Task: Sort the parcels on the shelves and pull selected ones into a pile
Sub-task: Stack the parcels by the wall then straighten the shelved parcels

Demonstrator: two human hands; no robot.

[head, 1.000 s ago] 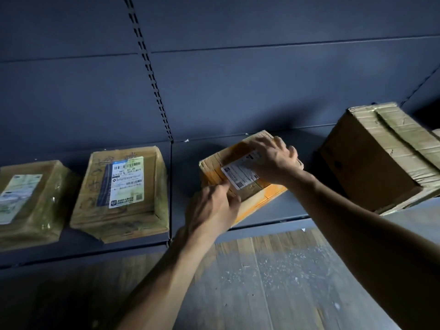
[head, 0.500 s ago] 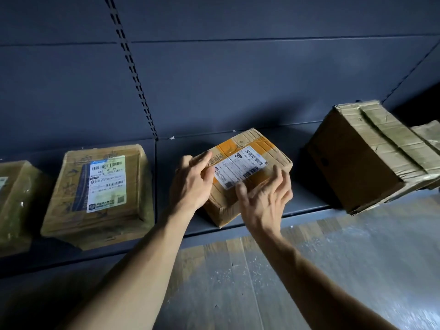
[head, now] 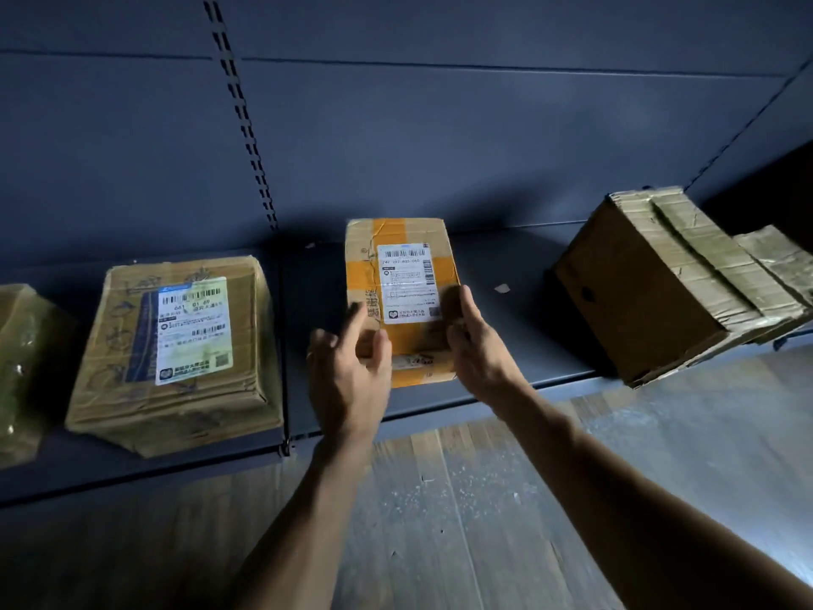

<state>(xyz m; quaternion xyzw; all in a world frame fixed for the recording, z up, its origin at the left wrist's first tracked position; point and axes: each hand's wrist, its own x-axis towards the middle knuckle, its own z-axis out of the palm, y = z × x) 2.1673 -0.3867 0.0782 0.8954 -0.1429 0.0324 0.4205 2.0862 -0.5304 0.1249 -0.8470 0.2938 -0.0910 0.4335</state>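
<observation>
Orange tape bands the cardboard parcel [head: 396,275] under review, which lies flat on the dark metal shelf [head: 519,328], roughly central, its printed label [head: 407,284] facing up. My left hand [head: 347,376] is at the parcel's near-left corner, fingers loosely spread and uncurled, grasping nothing; motion blur prevents me from confirming whether they touch the cardboard. My right hand [head: 477,350] lies against the near-right edge, fingers extended, thumb up beside the label; it rests on the parcel without closing round it. To the left, well apart, lies 1 larger tape-wrapped box [head: 176,345] with a white label, and another wrapped package [head: 22,358] is cut off by the frame edge. To the right, a big brown carton [head: 651,292] sits tilted, overhanging the shelf lip, with 1 further taped box [head: 774,257] just beyond it. Wooden flooring [head: 484,499] shows below the shelf.
</observation>
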